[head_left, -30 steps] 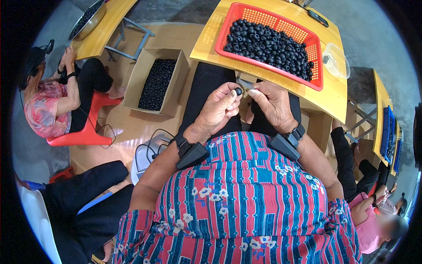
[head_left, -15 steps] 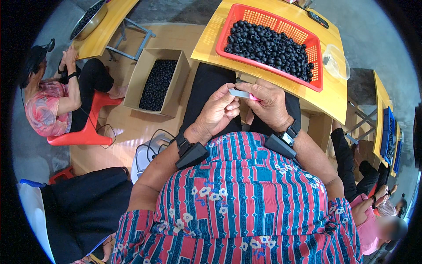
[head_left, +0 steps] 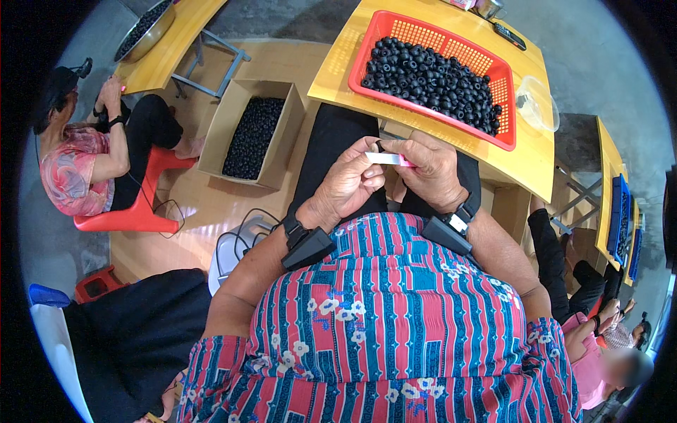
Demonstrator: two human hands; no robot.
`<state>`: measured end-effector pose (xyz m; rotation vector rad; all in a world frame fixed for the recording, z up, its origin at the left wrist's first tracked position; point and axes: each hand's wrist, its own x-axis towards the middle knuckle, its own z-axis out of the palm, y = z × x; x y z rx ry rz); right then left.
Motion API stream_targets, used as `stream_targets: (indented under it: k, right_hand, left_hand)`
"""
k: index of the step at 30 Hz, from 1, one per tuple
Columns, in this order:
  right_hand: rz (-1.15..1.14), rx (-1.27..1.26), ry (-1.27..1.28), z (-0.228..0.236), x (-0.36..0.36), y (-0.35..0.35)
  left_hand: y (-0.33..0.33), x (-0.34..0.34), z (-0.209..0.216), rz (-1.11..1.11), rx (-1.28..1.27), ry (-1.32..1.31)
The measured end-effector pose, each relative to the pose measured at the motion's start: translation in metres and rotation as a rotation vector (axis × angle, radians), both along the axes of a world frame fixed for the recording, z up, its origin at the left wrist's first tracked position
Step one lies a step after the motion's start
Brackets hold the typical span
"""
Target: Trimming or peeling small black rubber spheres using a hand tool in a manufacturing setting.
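Observation:
My right hand (head_left: 434,169) is closed around the pink handle of a small knife (head_left: 384,158). Its flat, silvery blade points left toward my other hand. With thumb and fingers pinched together, my left hand (head_left: 350,176) holds a small black ring-shaped part (head_left: 379,146), mostly covered by the fingertips. The blade lies against or just in front of this part; I cannot tell whether they touch. Both hands are close together above my lap, just in front of the table edge. Beyond them, a red plastic basket (head_left: 509,106) holds many similar black parts.
The basket stands on a yellow table (head_left: 338,77), beside a clear plastic container (head_left: 539,106) and a black remote-like object (head_left: 509,34). A cardboard box (head_left: 282,134) of black pieces sits on the floor at left. People sit on both sides.
The blade has turned so its bright flat face shows more, and a bit of the black part has come into sight above it. Both hands stay nearly in place.

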<state>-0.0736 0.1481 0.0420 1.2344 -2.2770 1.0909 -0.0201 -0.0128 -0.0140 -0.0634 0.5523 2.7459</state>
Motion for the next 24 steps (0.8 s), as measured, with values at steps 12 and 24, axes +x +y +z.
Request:
stream_targets:
  k: [12,24]
  right_hand:
    - [0.004,-0.046,-0.139,0.014,0.000,0.013]
    - [-0.276,0.345,-0.305,0.052,-0.090,0.053]
  left_hand:
    - [0.000,0.001,0.000,0.011,-0.038,0.032]
    - [-0.005,-0.001,-0.006,-0.069,-0.093,0.048]
